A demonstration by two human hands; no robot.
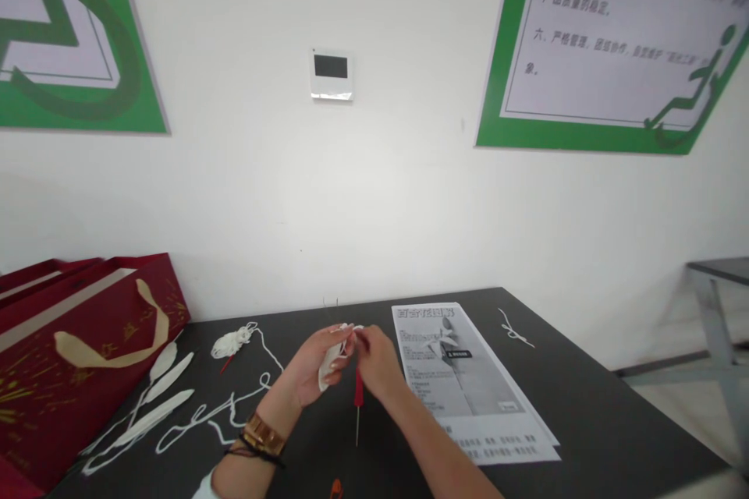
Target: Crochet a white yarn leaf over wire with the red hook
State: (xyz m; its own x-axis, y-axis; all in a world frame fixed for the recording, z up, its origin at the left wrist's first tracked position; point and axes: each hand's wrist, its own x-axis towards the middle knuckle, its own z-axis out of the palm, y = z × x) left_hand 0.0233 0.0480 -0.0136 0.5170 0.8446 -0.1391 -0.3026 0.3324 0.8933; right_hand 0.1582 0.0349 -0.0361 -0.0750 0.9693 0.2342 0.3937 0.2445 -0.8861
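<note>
Closed around a white crocheted piece (328,366), my left hand (313,362) is held above the middle of the black table. My right hand (378,359) meets it from the right, its fingers pinched at the top of the white piece. Below the right fingers a crochet hook (359,391) with a red handle points its metal shaft down; its upper end is hidden by the hand. White yarn (263,383) lies in loose loops to the left, running from a small ball (232,341). Several white leaf-shaped crocheted pieces (167,378) lie farther left.
Dark red gift bags (111,351) stand at the table's left side. Printed sheets (468,374) with a flower picture lie right of my hands. A small white yarn piece (515,331) is at the far right. An orange clip (335,490) sits near the front. A wall rises behind.
</note>
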